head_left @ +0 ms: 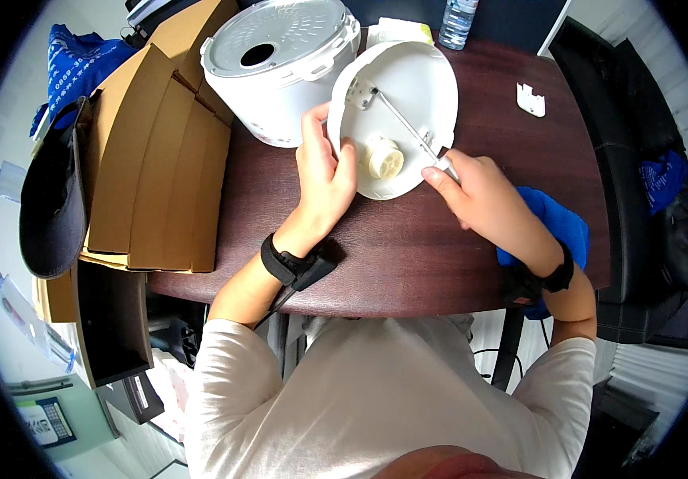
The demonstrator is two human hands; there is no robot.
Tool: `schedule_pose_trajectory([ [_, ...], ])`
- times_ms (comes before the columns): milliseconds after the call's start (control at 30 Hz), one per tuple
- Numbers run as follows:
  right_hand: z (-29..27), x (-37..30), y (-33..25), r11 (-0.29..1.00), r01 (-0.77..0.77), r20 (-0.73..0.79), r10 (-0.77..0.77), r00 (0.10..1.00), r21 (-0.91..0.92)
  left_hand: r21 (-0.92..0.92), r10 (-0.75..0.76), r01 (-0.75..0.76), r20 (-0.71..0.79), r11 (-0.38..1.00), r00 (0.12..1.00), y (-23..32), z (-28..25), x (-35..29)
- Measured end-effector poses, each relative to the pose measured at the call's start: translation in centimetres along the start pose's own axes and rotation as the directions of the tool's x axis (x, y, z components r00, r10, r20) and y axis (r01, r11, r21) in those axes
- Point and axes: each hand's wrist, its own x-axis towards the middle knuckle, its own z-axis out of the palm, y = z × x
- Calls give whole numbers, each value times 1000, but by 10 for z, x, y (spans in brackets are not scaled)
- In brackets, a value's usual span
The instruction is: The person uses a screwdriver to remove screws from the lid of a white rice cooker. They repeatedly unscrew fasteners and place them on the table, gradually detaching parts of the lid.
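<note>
My left hand [324,169] grips the left rim of a white domed plastic cover [428,84], which is tilted with its hollow inside facing me. A round cream-coloured part [385,160] sits low inside the cover. My right hand [478,190] is closed around the handle of a screwdriver [400,116]. Its shaft runs up and left across the hollow, and the tip meets a small bracket [361,93] at the cover's upper left. Just left of the cover stands a white rice cooker body [268,100], topped by a grey disc with a dark round hole.
Cardboard boxes [160,168] stand along the table's left side, with a dark cap [55,191] against them. A small white plastic piece [531,100] lies at the right. A water bottle [457,24] stands at the back, and a blue cloth [555,219] lies under my right forearm.
</note>
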Motion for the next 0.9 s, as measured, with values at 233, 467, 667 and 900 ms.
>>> schedule_pose_trajectory([
  [233, -30, 17, -8, 485, 8, -203, -381, 902, -874, 1, -62, 62, 12, 998, 998, -4, -5, 1],
  [467, -71, 40, 12, 332, 182, -162, -782, 603, -926, -119, -123, 122, 3, 985, 992, -10, 2, 2],
  [667, -43, 14, 10, 1000, -10, -179, 11, 984, 7, -151, -185, 181, -15, 972, 983, -14, 3, -1],
  [900, -2, 10, 4, 879, -184, 215, 96, 972, 439, -92, -114, 109, -51, 990, 992, -8, 4, 0],
])
